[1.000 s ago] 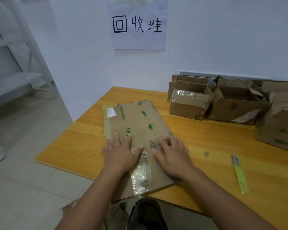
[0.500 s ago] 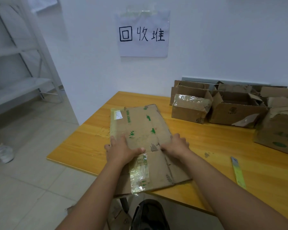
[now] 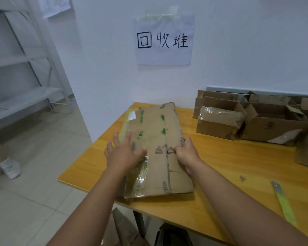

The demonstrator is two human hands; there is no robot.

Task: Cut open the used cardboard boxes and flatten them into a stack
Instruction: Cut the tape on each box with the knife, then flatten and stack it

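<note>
1. The flattened cardboard box [image 3: 155,144] lies on the tabletop [image 3: 238,174] at its left corner, under the paper sign [image 3: 164,39], probably as the base of the stack.
2. Your left hand [image 3: 122,154] rests flat on it, fingers spread, pinning it down.
3. Your right hand [image 3: 186,153] has its grip curled around the box's right edge, likely to square it.
4. The unopened cardboard boxes [image 3: 256,119] and the utility knife [image 3: 284,204] wait to the right.
</note>
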